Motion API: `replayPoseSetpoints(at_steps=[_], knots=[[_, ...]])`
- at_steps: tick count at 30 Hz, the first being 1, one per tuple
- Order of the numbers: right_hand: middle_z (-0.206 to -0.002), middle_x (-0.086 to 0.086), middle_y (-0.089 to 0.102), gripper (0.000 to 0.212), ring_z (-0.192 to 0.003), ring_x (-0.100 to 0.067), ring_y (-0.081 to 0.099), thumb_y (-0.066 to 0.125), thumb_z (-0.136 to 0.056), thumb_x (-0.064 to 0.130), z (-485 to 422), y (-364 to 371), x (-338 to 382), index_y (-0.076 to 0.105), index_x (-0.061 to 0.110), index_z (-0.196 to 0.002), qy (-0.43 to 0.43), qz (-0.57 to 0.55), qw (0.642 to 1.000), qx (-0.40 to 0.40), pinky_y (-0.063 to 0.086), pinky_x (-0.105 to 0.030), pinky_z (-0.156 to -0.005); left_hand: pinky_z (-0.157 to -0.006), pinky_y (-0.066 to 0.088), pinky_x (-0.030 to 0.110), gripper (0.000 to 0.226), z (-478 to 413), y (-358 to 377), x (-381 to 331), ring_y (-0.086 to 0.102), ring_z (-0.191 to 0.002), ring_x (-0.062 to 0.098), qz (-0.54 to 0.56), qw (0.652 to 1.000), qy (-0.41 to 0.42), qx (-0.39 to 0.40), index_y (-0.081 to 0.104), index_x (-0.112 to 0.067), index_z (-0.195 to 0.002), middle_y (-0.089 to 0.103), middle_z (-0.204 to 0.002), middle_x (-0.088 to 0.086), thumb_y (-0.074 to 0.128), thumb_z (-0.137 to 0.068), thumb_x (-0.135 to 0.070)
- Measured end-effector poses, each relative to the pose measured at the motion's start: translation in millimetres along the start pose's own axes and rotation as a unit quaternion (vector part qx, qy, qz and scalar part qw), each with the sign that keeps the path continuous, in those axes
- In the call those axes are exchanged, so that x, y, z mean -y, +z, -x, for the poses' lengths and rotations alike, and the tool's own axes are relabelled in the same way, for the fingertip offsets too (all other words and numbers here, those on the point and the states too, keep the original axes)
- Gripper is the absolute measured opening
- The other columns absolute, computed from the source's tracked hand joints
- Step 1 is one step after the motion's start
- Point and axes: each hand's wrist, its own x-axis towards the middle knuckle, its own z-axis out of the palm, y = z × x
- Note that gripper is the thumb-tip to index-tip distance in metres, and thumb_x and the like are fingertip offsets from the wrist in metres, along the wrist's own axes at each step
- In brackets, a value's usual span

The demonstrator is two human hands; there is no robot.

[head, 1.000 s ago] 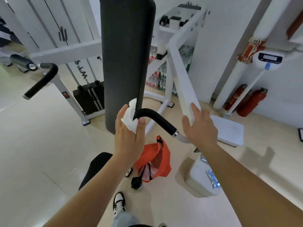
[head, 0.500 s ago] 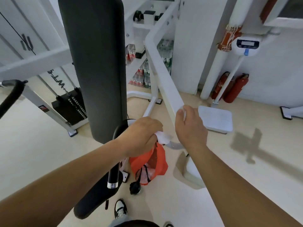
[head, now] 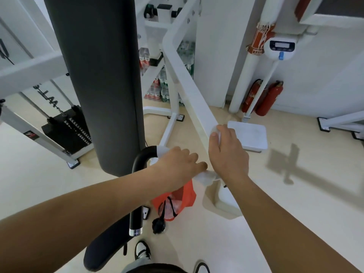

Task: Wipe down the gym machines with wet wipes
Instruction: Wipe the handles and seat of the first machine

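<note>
Wet wipe point(head: 207, 177), white and crumpled, is wrapped round the top bend of the black curved handle point(head: 138, 164) on the gym machine, low down beside the tall black back pad point(head: 98, 75). My left hand point(head: 177, 164) is curled over the wipe and squeezes it onto the handle, so bits of white stick out on both sides of my fingers. My right hand point(head: 226, 152) is just beside it. It grips the end of the slanted white metal bar point(head: 187, 91), thumb on one side and fingers on the other, and I think it holds the machine steady. My two hands are close together, but I cannot tell if they touch. I think I am in the middle of wiping this handle. The long black grip that hangs down toward the black seat point(head: 102, 247) looks like the next bit. For that I would need to slide the wipe down along it and squeeze all the way round. An orange bag point(head: 187, 194) lies on the pale floor point(head: 295, 213) below my hands.
</note>
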Motion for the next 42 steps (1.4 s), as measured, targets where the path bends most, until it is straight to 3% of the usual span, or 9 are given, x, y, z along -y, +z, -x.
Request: replayPoseSetpoints(at_steps=[6, 13, 18, 21, 26, 29, 34, 37, 42], knots=[[-0.127, 0.0, 0.058, 0.03, -0.109, -0.03, 0.059, 0.032, -0.107, 0.039, -3, 3, 1, 0.044, 0.026, -0.131, 0.015, 0.013, 1.0, 0.007, 0.046, -0.045, -0.081, -0.059, 0.044, 0.034, 0.024, -44, -22, -14, 0.05, -0.063, 0.019, -0.006, 0.993, -0.016, 0.115, 0.061, -0.019, -0.115, 0.054, -0.081, -0.006, 0.058, -0.092, -0.012], [-0.132, 0.0, 0.061, 0.036, -0.109, -0.031, 0.062, 0.031, -0.106, 0.042, -1, 2, 3, 0.039, 0.031, -0.14, 0.027, 0.022, 0.999, 0.012, 0.045, -0.043, -0.081, -0.047, 0.027, 0.032, 0.024, -20, 7, -1, 0.044, -0.053, 0.023, -0.006, 0.999, -0.002, -0.032, 0.055, -0.017, -0.116, 0.045, -0.069, -0.002, 0.055, -0.093, -0.01], [-0.125, -0.006, 0.061, 0.043, -0.103, -0.032, 0.061, 0.036, -0.104, 0.045, 2, 6, 6, 0.04, 0.026, -0.143, 0.021, 0.045, 0.999, 0.007, 0.041, -0.041, -0.074, -0.054, 0.038, 0.031, 0.011, 12, 4, 51, 0.05, -0.061, 0.018, 0.084, 0.982, -0.167, -0.01, 0.057, -0.021, -0.095, 0.05, -0.073, -0.005, 0.058, -0.091, -0.032], [-0.151, -0.012, 0.042, 0.055, -0.126, -0.034, 0.049, 0.04, -0.103, 0.048, 10, 11, 6, 0.036, 0.024, -0.152, -0.047, 0.135, 0.99, 0.009, 0.05, -0.046, -0.085, -0.059, 0.058, 0.033, 0.017, 44, 18, 72, 0.07, -0.063, 0.018, 0.335, 0.905, -0.262, -0.02, 0.059, -0.022, -0.091, 0.069, -0.079, -0.001, 0.066, -0.084, -0.036], [-0.163, -0.003, 0.025, 0.05, -0.147, -0.037, 0.025, 0.028, -0.1, 0.056, 15, 14, -4, 0.071, 0.037, -0.118, -0.144, 0.211, 0.965, 0.053, 0.048, -0.055, -0.098, -0.059, 0.064, 0.031, 0.027, 77, 43, 29, 0.07, -0.051, 0.02, 0.639, 0.631, -0.409, -0.161, 0.065, -0.008, -0.096, 0.07, -0.056, 0.006, 0.071, -0.091, -0.035], [-0.163, 0.0, 0.02, 0.054, -0.147, -0.035, 0.019, 0.024, -0.099, 0.059, 14, 12, -4, 0.074, 0.04, -0.108, -0.147, 0.223, 0.961, 0.067, 0.047, -0.055, -0.099, -0.042, 0.048, 0.018, 0.049, 82, 56, 7, 0.062, -0.04, 0.01, 0.624, 0.6, -0.463, -0.189, 0.059, -0.007, -0.098, 0.069, -0.053, 0.004, 0.062, -0.095, -0.056], [-0.164, 0.003, 0.015, 0.053, -0.145, -0.034, 0.02, 0.026, -0.103, 0.061, 12, 9, -3, 0.073, 0.038, -0.113, -0.142, 0.221, 0.961, 0.089, 0.044, -0.053, -0.101, -0.072, 0.062, 0.038, 0.089, 113, 81, -45, 0.074, -0.065, 0.029, 0.669, 0.533, -0.476, -0.203, 0.069, 0.001, -0.08, 0.073, -0.063, 0.011, 0.023, -0.099, -0.073], [-0.162, 0.003, 0.015, 0.057, -0.144, -0.038, 0.023, 0.025, -0.103, 0.062, 12, 9, -2, 0.073, 0.034, -0.114, -0.146, 0.228, 0.958, 0.098, 0.042, -0.055, -0.101, -0.062, 0.052, 0.04, 0.1, 131, 106, -86, 0.071, -0.069, 0.035, 0.693, 0.46, -0.509, -0.221, 0.063, -0.001, -0.08, 0.071, -0.068, 0.014, 0.019, -0.083, -0.09], [-0.158, -0.001, 0.024, 0.053, -0.137, -0.041, 0.033, 0.028, -0.104, 0.054, 14, 8, -5, 0.074, 0.027, -0.111, -0.165, 0.196, 0.964, 0.068, 0.045, -0.054, -0.1, -0.058, 0.039, 0.029, 0.079, 159, 103, -111, 0.048, -0.055, 0.015, 0.644, 0.499, -0.552, -0.181, 0.054, -0.008, -0.067, 0.047, -0.057, 0.0, 0.021, -0.084, -0.078]])
